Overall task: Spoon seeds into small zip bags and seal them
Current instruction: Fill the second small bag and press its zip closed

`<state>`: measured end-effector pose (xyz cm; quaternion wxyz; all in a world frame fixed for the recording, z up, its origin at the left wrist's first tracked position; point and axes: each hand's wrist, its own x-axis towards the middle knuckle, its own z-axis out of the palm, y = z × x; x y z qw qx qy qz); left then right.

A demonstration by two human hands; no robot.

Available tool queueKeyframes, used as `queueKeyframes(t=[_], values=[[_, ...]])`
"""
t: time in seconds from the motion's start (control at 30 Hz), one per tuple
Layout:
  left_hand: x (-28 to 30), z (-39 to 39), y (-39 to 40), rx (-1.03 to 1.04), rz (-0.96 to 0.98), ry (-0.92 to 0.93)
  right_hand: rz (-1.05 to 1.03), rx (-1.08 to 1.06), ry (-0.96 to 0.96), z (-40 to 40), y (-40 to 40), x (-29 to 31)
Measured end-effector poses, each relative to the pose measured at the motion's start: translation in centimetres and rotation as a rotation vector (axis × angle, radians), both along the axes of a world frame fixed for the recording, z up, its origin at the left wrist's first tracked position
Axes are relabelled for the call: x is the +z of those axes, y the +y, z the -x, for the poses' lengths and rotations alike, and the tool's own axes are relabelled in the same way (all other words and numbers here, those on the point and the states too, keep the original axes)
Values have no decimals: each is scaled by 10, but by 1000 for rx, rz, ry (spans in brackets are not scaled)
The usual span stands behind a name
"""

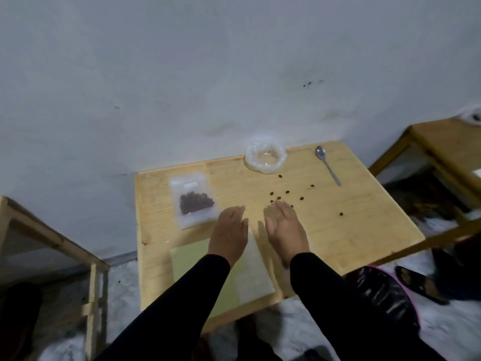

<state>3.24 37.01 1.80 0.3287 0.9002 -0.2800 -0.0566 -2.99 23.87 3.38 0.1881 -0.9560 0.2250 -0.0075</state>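
Observation:
A small zip bag (192, 199) with dark seeds inside lies flat on the left part of the wooden table (364, 217). Several loose seeds (287, 192) are scattered at mid-table. A metal spoon (327, 164) lies at the far right, bowl toward the wall. A clear plastic bag (265, 157) with a rolled-down rim sits at the far edge. My left hand (230, 234) hovers just right of the filled bag, fingers relaxed, holding nothing. My right hand (285, 227) is beside it, fingers straight, its fingertips at the nearest loose seeds.
A stack of empty zip bags (256, 277) and a pale green sheet (192, 267) lie under my forearms at the near edge. Wooden frames stand to the left (52, 243) and right (442, 142). Dark sandals (419, 282) lie on the floor at right.

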Motion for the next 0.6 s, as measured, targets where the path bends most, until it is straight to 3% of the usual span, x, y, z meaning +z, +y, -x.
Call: queueKeyframes(t=[0.33, 0.6], values=[[-47, 62, -52, -157, -253, 186, -94, -134, 127, 77, -50, -40], [-48, 72, -75, -14, -212, 166, -265, -201, 94, 80, -61, -55]])
